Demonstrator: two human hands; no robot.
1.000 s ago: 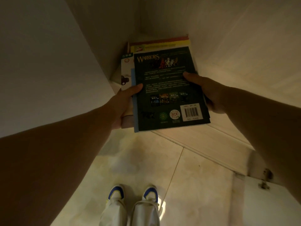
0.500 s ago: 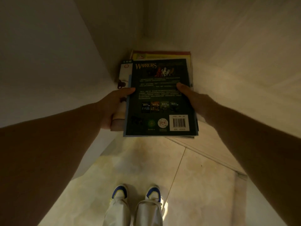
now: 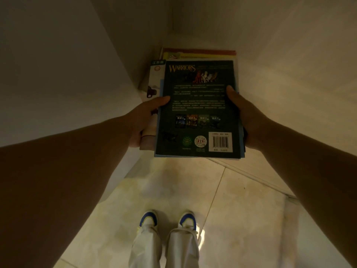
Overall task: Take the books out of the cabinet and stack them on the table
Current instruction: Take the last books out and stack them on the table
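A stack of several books fills the middle of the head view, half out over the front edge of the cabinet shelf point(image 3: 257, 155). On top lies a dark green book point(image 3: 199, 105), back cover up, with the word WARRIORS and a barcode. Under it show a white book point(image 3: 155, 74) at the left and a yellow and red book point(image 3: 199, 54) at the back. My left hand point(image 3: 144, 120) grips the stack's left side, thumb on the top cover. My right hand point(image 3: 244, 117) grips the right side the same way.
White cabinet walls point(image 3: 58, 64) close in on the left, back and right. Pale floor tiles point(image 3: 173, 190) lie below, and my two shoes point(image 3: 167, 219) with blue toes stand on them. The light is dim. No table is in view.
The stack has slid toward me out of the cabinet and turned square to me. Both hands kept their grip on its sides.
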